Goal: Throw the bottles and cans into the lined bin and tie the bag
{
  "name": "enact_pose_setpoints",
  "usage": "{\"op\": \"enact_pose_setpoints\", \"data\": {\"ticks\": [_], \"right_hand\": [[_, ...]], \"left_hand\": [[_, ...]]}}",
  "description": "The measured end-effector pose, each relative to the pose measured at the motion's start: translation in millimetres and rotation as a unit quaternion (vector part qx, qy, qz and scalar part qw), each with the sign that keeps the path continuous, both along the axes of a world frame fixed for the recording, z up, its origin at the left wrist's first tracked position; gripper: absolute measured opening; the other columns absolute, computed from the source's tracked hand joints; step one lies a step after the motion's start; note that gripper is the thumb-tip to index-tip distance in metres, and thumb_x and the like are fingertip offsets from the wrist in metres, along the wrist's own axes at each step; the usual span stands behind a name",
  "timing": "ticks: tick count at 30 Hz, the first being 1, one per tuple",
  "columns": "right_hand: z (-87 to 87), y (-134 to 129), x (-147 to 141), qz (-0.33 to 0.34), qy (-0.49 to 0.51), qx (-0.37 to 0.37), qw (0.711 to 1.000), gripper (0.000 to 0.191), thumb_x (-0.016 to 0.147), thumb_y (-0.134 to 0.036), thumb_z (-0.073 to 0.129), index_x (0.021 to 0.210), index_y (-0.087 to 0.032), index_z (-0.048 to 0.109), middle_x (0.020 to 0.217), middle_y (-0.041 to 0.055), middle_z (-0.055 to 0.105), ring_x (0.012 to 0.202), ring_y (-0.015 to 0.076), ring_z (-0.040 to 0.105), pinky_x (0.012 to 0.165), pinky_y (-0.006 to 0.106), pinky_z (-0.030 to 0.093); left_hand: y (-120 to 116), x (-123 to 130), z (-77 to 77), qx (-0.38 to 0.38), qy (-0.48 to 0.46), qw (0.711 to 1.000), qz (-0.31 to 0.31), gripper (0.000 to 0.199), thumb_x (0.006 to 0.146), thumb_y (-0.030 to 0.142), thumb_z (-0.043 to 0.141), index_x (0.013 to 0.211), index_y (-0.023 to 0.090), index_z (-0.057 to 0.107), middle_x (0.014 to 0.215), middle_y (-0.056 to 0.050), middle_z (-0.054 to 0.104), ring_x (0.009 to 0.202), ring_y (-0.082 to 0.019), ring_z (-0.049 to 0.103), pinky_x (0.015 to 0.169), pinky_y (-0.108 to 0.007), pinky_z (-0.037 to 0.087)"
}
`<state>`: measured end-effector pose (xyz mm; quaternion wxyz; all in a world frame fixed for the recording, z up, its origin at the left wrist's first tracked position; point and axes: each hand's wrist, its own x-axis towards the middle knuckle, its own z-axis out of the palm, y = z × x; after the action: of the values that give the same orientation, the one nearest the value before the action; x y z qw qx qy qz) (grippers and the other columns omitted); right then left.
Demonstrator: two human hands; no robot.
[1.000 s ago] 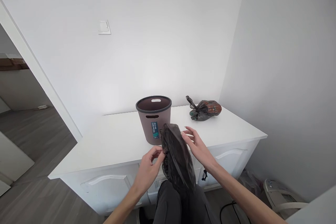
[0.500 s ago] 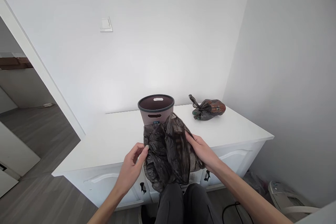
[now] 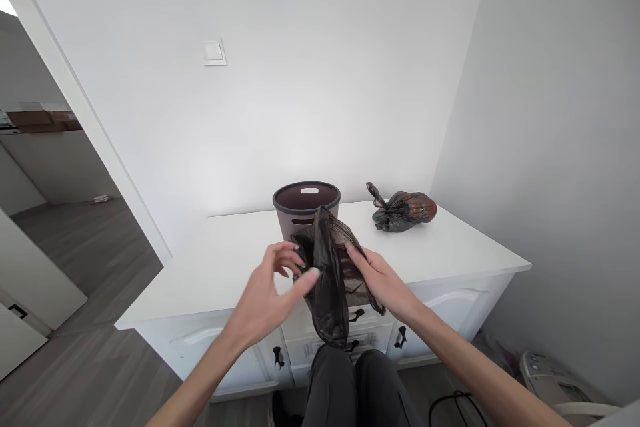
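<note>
A thin, dark, see-through garbage bag (image 3: 330, 300) hangs in front of me, before the cabinet's front edge. My right hand (image 3: 383, 280) grips its right side, the thumb over the film and the other fingers hidden behind it. On the left side, my left hand (image 3: 277, 287) has curled fingers and thumb around a fold of the bag, with a gap showing between them. Just behind the bag stands a mauve trash can (image 3: 285, 221) with a dark rim and cut-out handles. The bag covers much of its front.
A knotted dark bag (image 3: 403, 212) with reddish contents lies on the right of the white cabinet top (image 3: 225, 260). Black handles (image 3: 278, 357) stick out from the cabinet front. A doorway is on the left; a pale appliance (image 3: 555, 380) stands on the floor at right.
My left hand has moved right and inward over the bag, its fingers more spread. The bag has narrowed and gathered toward my right hand. The view has shifted slightly left.
</note>
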<state>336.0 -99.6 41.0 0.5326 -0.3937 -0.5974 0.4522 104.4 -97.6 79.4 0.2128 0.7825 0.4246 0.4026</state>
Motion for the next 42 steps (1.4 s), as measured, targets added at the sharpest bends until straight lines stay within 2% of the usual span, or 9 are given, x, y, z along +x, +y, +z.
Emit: {"op": "enact_pose_setpoints", "data": {"ticks": [2,9,17,22,27,32,35,38,42], "right_hand": [[9.2,-4.6,-1.2,0.012,-0.024,0.024,0.999,0.058,0.099,-0.068,0.046,0.136,-0.029,0.066,0.134,0.0016,0.069,0.13,0.0265,0.058,0.118,0.042,0.039],[34.9,-25.0,32.0,-0.016,-0.221,0.113,0.969,0.04,0.108,-0.045,0.034,0.124,-0.025,0.065,0.115,0.0037,0.073,0.109,0.0255,0.065,0.103,0.04,0.05],[19.1,-45.4,74.7,-0.044,-0.531,0.23,0.815,0.053,0.099,-0.013,0.04,0.149,-0.031,0.044,0.135,0.0078,0.064,0.114,0.0269,0.067,0.093,0.045,0.057],[33.0,-60.6,62.5,-0.183,-0.521,0.329,0.766,0.064,0.101,-0.023,0.05,0.161,-0.025,0.027,0.15,0.016,0.053,0.134,0.033,0.056,0.103,0.051,0.055],[66.7,-63.6,0.2,-0.099,-0.41,0.455,0.784,0.052,0.105,-0.013,0.037,0.156,-0.022,0.033,0.142,0.0132,0.061,0.132,0.0235,0.058,0.11,0.043,0.051],[61.2,-46.4,-35.1,0.029,-0.379,0.224,0.897,0.041,0.111,-0.039,0.027,0.131,-0.02,0.057,0.107,0.0096,0.073,0.095,0.0249,0.071,0.083,0.04,0.057],[43.5,-40.2,-37.9,0.19,-0.367,0.057,0.909,0.067,0.107,-0.063,0.017,0.097,-0.02,0.069,0.078,0.0057,0.069,0.07,0.0221,0.066,0.074,0.039,0.055],[32.0,-32.1,-38.3,0.242,-0.236,-0.086,0.937,0.077,0.101,-0.074,0.016,0.101,-0.019,0.07,0.094,0.0098,0.073,0.068,0.0215,0.068,0.061,0.037,0.057],[38.0,-17.5,-49.4,0.169,-0.165,0.005,0.972,0.042,0.102,-0.054,0.045,0.119,-0.021,0.064,0.116,0.0103,0.071,0.081,0.0214,0.074,0.061,0.033,0.059]], "left_hand": [[2.7,10.1,4.6,-0.041,0.03,0.998,-0.021,0.051,0.085,0.043,0.071,0.128,0.022,0.054,0.098,-0.005,0.073,0.087,-0.022,0.069,0.076,-0.035,0.056],[26.3,5.5,13.3,-0.075,0.022,0.996,0.045,0.022,0.085,0.034,0.048,0.086,0.022,0.067,0.087,-0.004,0.07,0.082,-0.023,0.064,0.072,-0.033,0.047],[34.9,1.4,38.2,-0.136,-0.083,0.985,0.074,0.029,0.089,0.04,0.043,0.091,0.021,0.065,0.09,-0.003,0.069,0.089,-0.023,0.062,0.077,-0.032,0.048],[35.2,11.2,65.1,-0.133,0.016,0.991,0.0,0.033,0.093,0.044,0.042,0.097,0.023,0.067,0.101,-0.002,0.071,0.1,-0.025,0.063,0.086,-0.033,0.049],[25.6,24.3,93.5,-0.118,0.081,0.989,-0.048,0.034,0.098,0.046,0.041,0.104,0.025,0.066,0.106,-0.002,0.071,0.102,-0.024,0.063,0.087,-0.034,0.049],[10.8,29.8,112.5,-0.03,0.074,0.997,0.011,0.031,0.098,0.041,0.041,0.108,0.025,0.066,0.095,0.0,0.069,0.086,-0.021,0.062,0.075,-0.032,0.048],[3.1,26.6,116.5,0.018,0.04,0.997,0.06,0.029,0.097,0.036,0.04,0.108,0.024,0.065,0.085,0.001,0.064,0.077,-0.019,0.058,0.068,-0.03,0.044],[-6.7,20.9,119.3,0.044,0.015,0.996,0.072,0.028,0.098,0.034,0.042,0.107,0.023,0.065,0.082,0.001,0.061,0.075,-0.018,0.055,0.066,-0.029,0.043],[-28.6,16.7,131.1,0.05,0.007,0.997,0.053,0.025,0.099,0.035,0.043,0.106,0.025,0.065,0.081,0.002,0.06,0.071,-0.016,0.052,0.062,-0.027,0.041]]}}
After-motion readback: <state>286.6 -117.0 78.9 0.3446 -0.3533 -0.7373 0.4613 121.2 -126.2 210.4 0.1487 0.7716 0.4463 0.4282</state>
